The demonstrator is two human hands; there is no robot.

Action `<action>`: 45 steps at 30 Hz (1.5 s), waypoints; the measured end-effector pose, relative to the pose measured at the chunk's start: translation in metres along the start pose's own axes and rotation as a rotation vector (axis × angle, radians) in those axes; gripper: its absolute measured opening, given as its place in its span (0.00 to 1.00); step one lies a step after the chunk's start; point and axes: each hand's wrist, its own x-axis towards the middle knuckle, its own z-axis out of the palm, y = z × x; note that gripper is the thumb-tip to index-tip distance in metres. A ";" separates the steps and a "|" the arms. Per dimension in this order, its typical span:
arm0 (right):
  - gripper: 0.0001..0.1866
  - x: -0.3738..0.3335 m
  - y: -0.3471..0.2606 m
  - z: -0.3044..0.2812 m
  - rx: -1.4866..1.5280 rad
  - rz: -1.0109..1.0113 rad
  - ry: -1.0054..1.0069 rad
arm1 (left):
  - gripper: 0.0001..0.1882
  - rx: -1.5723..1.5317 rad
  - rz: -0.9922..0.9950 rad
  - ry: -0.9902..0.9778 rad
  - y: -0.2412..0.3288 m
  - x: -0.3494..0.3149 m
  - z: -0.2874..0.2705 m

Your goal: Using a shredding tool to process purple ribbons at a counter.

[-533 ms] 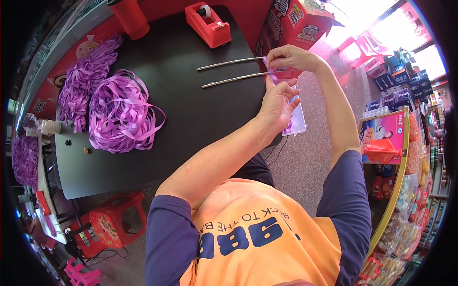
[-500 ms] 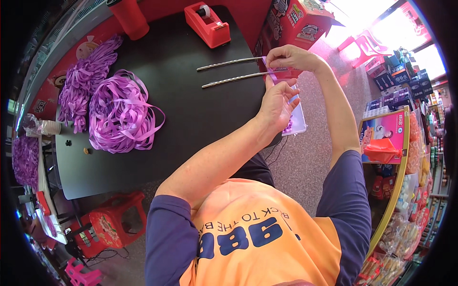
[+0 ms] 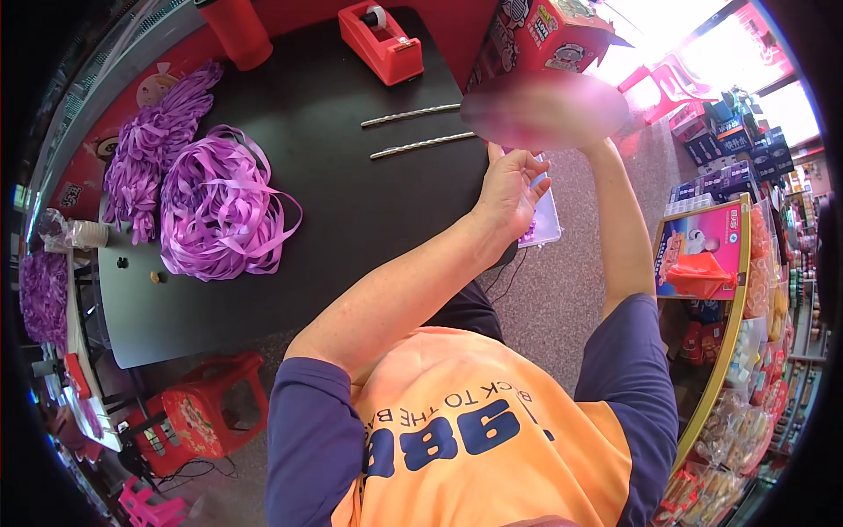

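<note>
Two slim, twisted silvery rods, the far rod [image 3: 410,115] and the near rod [image 3: 421,146], lie roughly parallel, reaching past the table's right edge. Close to the near rod's right end is my left hand [image 3: 512,193], its fingers curled in and thumb raised; what it pinches is hidden. A smeared, blurred patch covers my right hand [image 3: 562,112] and the rods' right ends, so its fingers do not show. Below my left hand, a pale tray [image 3: 548,220] holds small purple bits. A loose heap of purple ribbon [image 3: 219,211] lies on the table's left side.
On the black table [image 3: 351,211] are a second purple ribbon bundle [image 3: 158,149], a red tape dispenser [image 3: 381,44] and a red cylinder [image 3: 234,33] at the back. Red stools [image 3: 215,395] stand below its near edge. A display case [image 3: 702,255] stands at right.
A blur now hides my right hand and the purple ribbon at the rod ends, both visible before. My left hand and the rods have hardly moved.
</note>
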 end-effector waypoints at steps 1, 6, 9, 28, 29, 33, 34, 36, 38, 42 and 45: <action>0.11 -0.004 -0.001 0.004 0.000 0.002 0.000 | 0.37 -0.003 0.003 0.010 -0.001 0.000 0.001; 0.12 -0.007 -0.016 0.027 0.007 0.196 0.072 | 0.38 0.010 0.018 0.003 0.001 0.001 -0.004; 0.14 -0.001 -0.010 0.037 0.073 0.280 0.053 | 0.36 0.014 0.026 -0.012 -0.001 0.000 -0.004; 0.19 0.052 0.013 0.009 0.364 0.175 -0.437 | 0.20 1.092 0.049 -0.554 0.013 -0.090 0.022; 0.19 0.052 0.020 0.010 0.476 0.190 -0.482 | 0.19 1.240 0.145 -0.559 0.024 -0.101 0.019; 0.18 0.051 0.019 0.008 0.495 0.182 -0.541 | 0.16 1.329 0.448 -0.305 0.044 -0.129 -0.012; 0.17 0.054 0.032 0.015 0.506 0.158 -0.527 | 0.15 1.366 0.538 -0.244 0.047 -0.132 -0.020; 0.15 0.056 0.028 0.018 0.531 0.202 -0.526 | 0.14 1.404 0.673 -0.149 0.051 -0.139 -0.037; 0.15 0.060 0.030 0.023 0.594 0.215 -0.554 | 0.14 1.410 0.714 -0.070 0.054 -0.146 -0.053; 0.15 0.066 0.026 0.014 0.564 0.228 -0.580 | 0.15 1.395 0.728 -0.050 0.055 -0.146 -0.053; 0.14 0.068 0.026 0.010 0.502 0.240 -0.611 | 0.15 1.506 0.757 -0.111 0.057 -0.143 -0.048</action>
